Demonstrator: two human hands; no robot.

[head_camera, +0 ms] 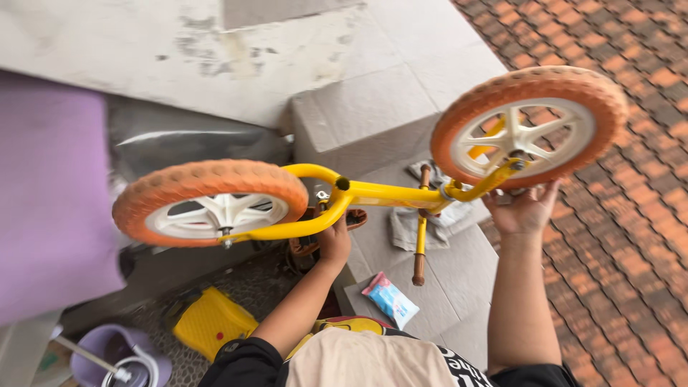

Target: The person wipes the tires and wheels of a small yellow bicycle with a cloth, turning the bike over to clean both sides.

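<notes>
I hold a small yellow balance bike point(380, 193) upside down in the air, its two orange tyres with white spoked rims up. My left hand point(334, 240) grips the yellow frame tube near the rear wheel point(209, 202). My right hand point(524, 209) cups the underside of the front wheel point(529, 127) by the fork. The handlebar with brown grips point(419, 269) hangs down between my arms.
Grey stone steps point(373, 107) lie below the bike, with a grey rag point(408, 226) and a small blue-white packet point(390, 299) on them. Red brick paving point(631, 215) runs on the right. A yellow plastic part point(208, 321), a purple bucket point(107, 351) and a purple cloth point(50, 201) sit left.
</notes>
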